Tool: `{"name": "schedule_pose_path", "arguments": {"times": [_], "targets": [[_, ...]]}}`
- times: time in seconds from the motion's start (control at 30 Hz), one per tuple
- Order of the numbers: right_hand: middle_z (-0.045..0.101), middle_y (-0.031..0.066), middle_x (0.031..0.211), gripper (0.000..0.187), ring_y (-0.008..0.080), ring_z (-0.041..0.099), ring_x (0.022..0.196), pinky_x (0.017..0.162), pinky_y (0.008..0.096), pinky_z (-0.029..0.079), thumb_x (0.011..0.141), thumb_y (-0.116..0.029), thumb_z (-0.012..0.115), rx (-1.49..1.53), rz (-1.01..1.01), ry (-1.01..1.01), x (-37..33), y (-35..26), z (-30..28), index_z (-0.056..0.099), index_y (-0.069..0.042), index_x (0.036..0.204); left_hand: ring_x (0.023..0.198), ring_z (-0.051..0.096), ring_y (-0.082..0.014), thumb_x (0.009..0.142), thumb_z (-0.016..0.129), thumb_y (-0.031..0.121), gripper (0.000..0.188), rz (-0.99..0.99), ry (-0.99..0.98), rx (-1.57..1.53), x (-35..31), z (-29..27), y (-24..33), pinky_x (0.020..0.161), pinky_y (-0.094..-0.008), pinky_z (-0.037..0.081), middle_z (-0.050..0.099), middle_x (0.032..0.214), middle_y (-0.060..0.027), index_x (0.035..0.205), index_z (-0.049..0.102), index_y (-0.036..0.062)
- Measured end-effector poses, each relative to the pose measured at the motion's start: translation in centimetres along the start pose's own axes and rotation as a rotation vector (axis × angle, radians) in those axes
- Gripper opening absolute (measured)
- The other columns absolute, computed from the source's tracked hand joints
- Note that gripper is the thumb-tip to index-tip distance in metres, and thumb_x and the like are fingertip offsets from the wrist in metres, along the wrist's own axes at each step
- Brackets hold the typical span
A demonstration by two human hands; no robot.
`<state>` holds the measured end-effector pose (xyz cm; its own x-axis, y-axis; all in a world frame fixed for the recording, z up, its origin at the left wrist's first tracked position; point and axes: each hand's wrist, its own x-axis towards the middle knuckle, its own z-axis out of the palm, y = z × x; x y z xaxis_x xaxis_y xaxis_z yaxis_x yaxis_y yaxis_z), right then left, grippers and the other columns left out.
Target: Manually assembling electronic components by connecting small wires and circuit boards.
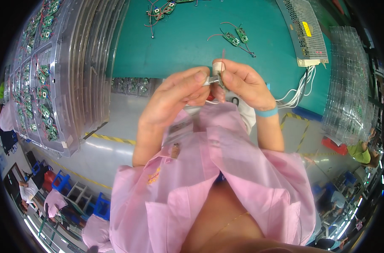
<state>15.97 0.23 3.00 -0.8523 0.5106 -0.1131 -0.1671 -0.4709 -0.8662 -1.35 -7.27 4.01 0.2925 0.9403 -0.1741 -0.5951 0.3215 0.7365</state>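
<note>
Above the near edge of the green mat, both my hands meet. My left hand (181,90) is closed in a pinch on a white cable plug (213,79) with a flat metal end, which looks like a USB plug. My right hand (244,82) pinches a small circuit board (220,81), seen nearly edge-on and mostly hidden by the fingers. The plug's metal end meets the board's edge; whether it is fully seated I cannot tell. A white finger cot (218,67) covers a right fingertip, and a thin reddish wire (223,54) sticks up behind it.
Two green circuit boards (236,38) with wires lie on the green mat (179,50), with more boards (160,12) farther off. Stacked clear trays (44,84) of boards rise at left, others (348,84) at right. A perforated metal power supply (304,29) trails white cables (299,92).
</note>
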Motion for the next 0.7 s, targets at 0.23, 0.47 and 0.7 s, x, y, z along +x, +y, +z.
{"name": "schedule_pose_path", "arguments": {"times": [0.23, 0.47, 0.7], "targets": [[0.051, -0.0009, 0.077, 0.013, 0.0081, 0.046, 0.064, 0.059, 0.0209, 0.038, 0.095, -0.017, 0.05, -0.046, 0.036, -0.016, 0.1, -0.4, 0.1, 0.054, -0.005, 0.098, 0.057, 0.027, -0.0087, 0.096, 0.041, 0.02, 0.023, 0.014, 0.016, -0.017, -0.1, 0.0, 0.2, 0.055, -0.0231, 0.024, 0.031, 0.061, 0.0034, 0.102, 0.05, -0.001], [0.053, 0.0035, 0.079, 0.015, 0.0114, 0.047, 0.065, 0.062, 0.0238, 0.042, 0.095, -0.013, 0.048, -0.116, 0.073, -0.099, 0.8, -0.3, -0.7, 0.054, -0.001, 0.102, 0.057, 0.028, -0.0084, 0.097, 0.04, 0.02, 0.024, 0.038, 0.011, -0.012, -0.1, -0.3, -0.1, 0.056, -0.023, 0.024, 0.032, 0.062, 0.0032, 0.104, 0.049, -0.0008], [0.054, 0.0047, 0.075, 0.021, 0.0107, 0.047, 0.062, 0.06, 0.0224, 0.042, 0.097, -0.021, 0.046, -0.118, 0.132, -0.013, 1.3, -0.9, -0.7, 0.055, -0.001, 0.097, 0.057, 0.029, -0.0083, 0.098, 0.039, 0.019, 0.019, 0.032, 0.075, -0.123, 0.7, -0.9, -0.8, 0.056, -0.0228, 0.025, 0.035, 0.062, 0.0021, 0.094, 0.049, 0.0026]]}}
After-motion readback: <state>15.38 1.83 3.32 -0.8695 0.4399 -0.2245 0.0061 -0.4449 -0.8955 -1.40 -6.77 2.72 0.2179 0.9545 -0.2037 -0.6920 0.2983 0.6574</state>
